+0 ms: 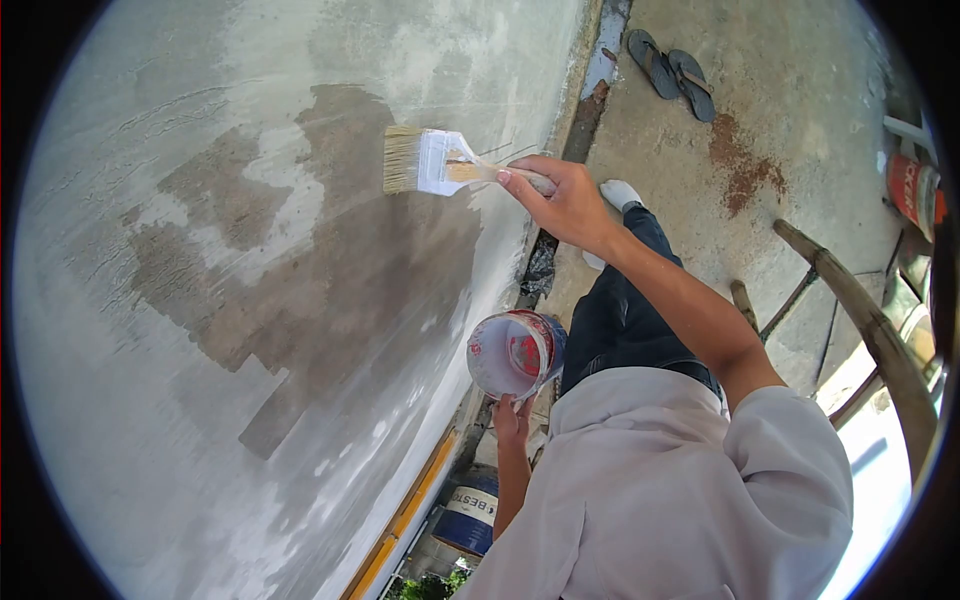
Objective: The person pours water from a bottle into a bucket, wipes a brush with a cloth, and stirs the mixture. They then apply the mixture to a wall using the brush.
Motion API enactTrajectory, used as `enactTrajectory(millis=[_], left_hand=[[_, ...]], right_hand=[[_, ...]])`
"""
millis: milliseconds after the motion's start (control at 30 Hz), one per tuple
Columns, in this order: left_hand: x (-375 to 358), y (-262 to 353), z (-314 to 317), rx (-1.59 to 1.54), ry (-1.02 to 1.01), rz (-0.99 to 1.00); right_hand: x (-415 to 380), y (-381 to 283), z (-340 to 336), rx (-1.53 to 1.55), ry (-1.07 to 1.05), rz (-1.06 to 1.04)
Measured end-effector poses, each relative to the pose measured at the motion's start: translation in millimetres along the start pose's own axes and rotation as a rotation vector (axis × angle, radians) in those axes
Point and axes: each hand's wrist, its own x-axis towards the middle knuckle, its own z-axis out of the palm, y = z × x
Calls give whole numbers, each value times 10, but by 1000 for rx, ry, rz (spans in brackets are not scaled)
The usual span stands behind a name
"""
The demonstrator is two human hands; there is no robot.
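Note:
My right hand [565,200] is wrapped round the handle of a wide paintbrush [440,162]. The brush has pale bristles and a white-coated ferrule, and its bristles overlap the wall [350,240] at the edge of a darker, damp-looking patch. Lower down, my left hand [512,418] grips the rim of a paint bucket [505,355], fingers at its near side. The bucket is tilted towards me, its inside whitish with red marks. Pale, wet-looking coating surrounds the brown-grey patch on the wall.
Grey flip-flops [672,75] lie on the concrete floor [740,40] near a reddish-brown stain. At right are a wooden pole frame [870,320] and a red container [910,190]. A blue drum [465,515] stands below, beside a yellow strip [405,515] along the wall.

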Motion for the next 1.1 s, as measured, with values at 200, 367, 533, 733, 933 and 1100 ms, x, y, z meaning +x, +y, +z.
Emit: enactTrajectory(millis=[200,367,533,733,933,1100], left_hand=[[-172,64,169,5,52,41],[-341,69,216,-29,101,29],[-300,-96,-20,-38,95,34],[-142,-281,-331,-63,66,-36],[-300,-257,-220,-75,116,-22],[-242,-278,-263,-86,90,-13]], right_hand=[[320,472,-294,-371,186,121],[206,-210,-152,-324,127,59],[-87,-952,-108,-64,20,-117],[139,-838,-96,100,-157,15],[476,256,-330,-147,92,73],[451,376,-454,-342,213,108]])
